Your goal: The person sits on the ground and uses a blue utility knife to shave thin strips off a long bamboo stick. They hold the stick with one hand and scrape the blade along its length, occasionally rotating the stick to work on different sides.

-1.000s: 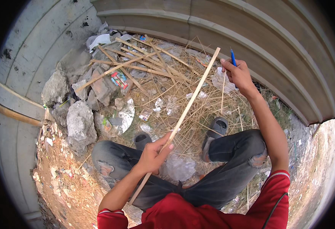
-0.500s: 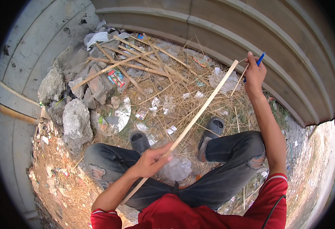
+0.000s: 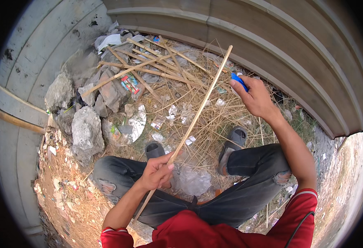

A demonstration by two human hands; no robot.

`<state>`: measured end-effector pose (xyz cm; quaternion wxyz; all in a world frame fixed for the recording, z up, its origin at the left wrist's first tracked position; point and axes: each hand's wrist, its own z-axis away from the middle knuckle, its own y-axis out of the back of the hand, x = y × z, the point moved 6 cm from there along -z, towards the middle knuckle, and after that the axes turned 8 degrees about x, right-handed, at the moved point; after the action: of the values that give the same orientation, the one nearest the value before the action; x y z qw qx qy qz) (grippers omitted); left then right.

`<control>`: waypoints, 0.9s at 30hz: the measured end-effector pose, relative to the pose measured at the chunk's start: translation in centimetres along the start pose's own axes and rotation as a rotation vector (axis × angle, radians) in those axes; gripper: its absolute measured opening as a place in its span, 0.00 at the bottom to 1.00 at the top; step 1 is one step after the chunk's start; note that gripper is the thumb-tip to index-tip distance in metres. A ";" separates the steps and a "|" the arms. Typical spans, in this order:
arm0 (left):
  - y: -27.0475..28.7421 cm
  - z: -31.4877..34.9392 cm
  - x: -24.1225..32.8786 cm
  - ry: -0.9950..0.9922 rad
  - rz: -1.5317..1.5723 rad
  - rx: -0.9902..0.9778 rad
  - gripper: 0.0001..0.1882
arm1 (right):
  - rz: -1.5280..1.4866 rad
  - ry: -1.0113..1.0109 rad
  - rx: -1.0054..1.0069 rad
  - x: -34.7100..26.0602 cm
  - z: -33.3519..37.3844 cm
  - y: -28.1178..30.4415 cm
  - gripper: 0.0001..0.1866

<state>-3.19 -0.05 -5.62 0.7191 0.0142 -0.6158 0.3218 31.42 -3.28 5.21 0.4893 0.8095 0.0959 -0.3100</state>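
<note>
A long, pale bamboo strip (image 3: 208,93) slants up from my lap toward the metal wall. My left hand (image 3: 155,171) is wrapped round its lower part, in front of my left knee. My right hand (image 3: 255,95), to the right of the strip's upper end, grips a blue-handled knife (image 3: 240,82). Its blade is small and hard to make out beside the strip; I cannot tell whether it touches. Thin shavings and straw (image 3: 227,118) lie on the ground beneath.
More bamboo strips (image 3: 148,68) are heaped at the far left beside broken concrete lumps (image 3: 85,130). Corrugated metal sheeting (image 3: 272,37) rises at the back and right, grey panels (image 3: 36,58) at the left. A clear plastic bag (image 3: 194,181) lies between my legs.
My right hand has moved left and down with the knife, closer to the bamboo strip. The strip's upper end has swung left and up. A thin sliver near the right hand no longer shows.
</note>
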 end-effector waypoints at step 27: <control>-1.5 -0.5 -0.2 0.073 -0.166 -0.010 0.27 | 0.199 -0.276 0.169 8.8 -2.3 1.5 0.37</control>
<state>-2.02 -1.11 -5.31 0.7653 0.0496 -0.5874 0.2583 39.96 -3.34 1.84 0.4564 0.8030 -0.0791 -0.3751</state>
